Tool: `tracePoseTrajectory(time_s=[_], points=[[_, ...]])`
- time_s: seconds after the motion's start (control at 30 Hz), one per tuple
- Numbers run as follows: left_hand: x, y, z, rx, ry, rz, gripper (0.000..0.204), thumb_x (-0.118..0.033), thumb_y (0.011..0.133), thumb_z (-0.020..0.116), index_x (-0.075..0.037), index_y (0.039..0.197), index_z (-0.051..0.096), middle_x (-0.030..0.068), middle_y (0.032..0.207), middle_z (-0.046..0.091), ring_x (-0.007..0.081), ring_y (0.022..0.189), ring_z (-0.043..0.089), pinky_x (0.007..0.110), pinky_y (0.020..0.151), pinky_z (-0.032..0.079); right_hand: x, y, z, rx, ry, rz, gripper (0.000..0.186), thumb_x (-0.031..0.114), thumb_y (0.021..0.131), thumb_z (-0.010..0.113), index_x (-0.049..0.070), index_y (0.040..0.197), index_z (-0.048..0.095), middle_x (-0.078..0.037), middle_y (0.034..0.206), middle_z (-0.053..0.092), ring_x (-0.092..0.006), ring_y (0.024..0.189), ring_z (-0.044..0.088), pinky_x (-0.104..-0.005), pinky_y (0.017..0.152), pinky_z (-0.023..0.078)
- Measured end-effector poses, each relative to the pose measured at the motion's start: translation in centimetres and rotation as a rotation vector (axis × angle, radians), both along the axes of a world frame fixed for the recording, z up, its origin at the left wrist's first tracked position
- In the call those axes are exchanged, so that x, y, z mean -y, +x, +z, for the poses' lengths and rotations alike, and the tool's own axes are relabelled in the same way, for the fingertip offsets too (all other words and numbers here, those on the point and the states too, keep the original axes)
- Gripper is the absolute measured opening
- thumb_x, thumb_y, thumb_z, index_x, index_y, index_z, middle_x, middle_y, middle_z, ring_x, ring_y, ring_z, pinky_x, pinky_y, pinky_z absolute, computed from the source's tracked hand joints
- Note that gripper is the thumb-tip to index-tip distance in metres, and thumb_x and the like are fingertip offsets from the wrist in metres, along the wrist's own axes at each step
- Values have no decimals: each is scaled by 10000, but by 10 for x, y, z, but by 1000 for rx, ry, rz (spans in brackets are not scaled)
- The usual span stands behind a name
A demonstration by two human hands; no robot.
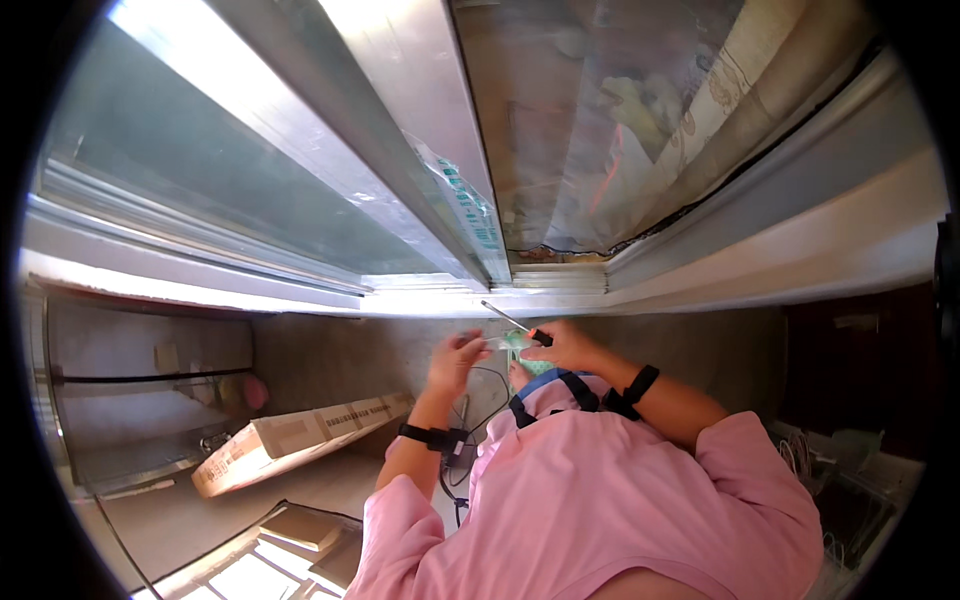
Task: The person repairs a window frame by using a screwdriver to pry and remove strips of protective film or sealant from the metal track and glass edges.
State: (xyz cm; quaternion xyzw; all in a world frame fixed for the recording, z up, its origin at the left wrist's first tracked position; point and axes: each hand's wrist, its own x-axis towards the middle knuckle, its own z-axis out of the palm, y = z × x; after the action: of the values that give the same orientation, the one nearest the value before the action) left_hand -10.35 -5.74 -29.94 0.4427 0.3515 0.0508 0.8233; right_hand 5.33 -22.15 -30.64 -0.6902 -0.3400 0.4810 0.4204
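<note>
In front of my body, below the window sill, my right hand [568,346] is closed round a screwdriver [505,316]. The tool has a dark handle with a bit of orange, and its metal shaft points up and left toward the sill. My left hand [457,360] is closed, with its fingertips pinching one end of a small clear plastic piece [500,343], perhaps a bag. This piece stretches across to the fingers of my right hand. What it contains, if anything, is too small to make out.
A sliding window's metal frame [420,130] rises ahead above the white sill [440,300]. At the left a long cardboard box [310,435] lies on its side. Dark cable [490,400] loops beside my left forearm. Wire racks [860,480] stand at the lower right.
</note>
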Motion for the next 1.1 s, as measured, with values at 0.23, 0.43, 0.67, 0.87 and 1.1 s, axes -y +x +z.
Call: tracePoseTrajectory(time_s=[0.23,0.43,0.67,0.87,1.1], points=[[-56,-183,-127,-965,155,67,325,-46,784,703,67,1083,643,123,886,666,243,751,669,355,522,586,33,52,28,187,-49,-34,390,295,766,792,-7,982,673,17,730,620,-60,664,513,-263,591,432],[-36,-220,-157,-1389,1009,-365,354,-227,824,656,28,1068,679,186,1099,671,375,982,658,614,789,510,32,74,126,240,106,-58,316,264,817,736,0,964,643,-44,659,551,-102,597,460,-269,566,416],[-77,-218,-131,-1633,922,-351,284,-268,822,645,-114,1046,726,174,1129,667,320,1035,657,469,935,482,21,78,200,364,285,-4,333,178,884,662,-28,1139,603,-106,813,607,-131,642,486,-268,608,432],[-62,-236,-105,-1383,731,252,324,-238,819,606,41,957,693,268,961,672,391,960,653,436,844,514,15,74,221,413,500,10,361,137,864,683,-26,1175,600,-122,901,655,-151,695,558,-260,666,465],[-44,-7,92,-265,1827,436,129,9,799,662,13,927,642,148,811,634,341,746,616,417,667,504,38,83,195,328,332,10,349,139,860,702,-30,1152,611,-58,846,642,-87,691,507,-243,630,440]])
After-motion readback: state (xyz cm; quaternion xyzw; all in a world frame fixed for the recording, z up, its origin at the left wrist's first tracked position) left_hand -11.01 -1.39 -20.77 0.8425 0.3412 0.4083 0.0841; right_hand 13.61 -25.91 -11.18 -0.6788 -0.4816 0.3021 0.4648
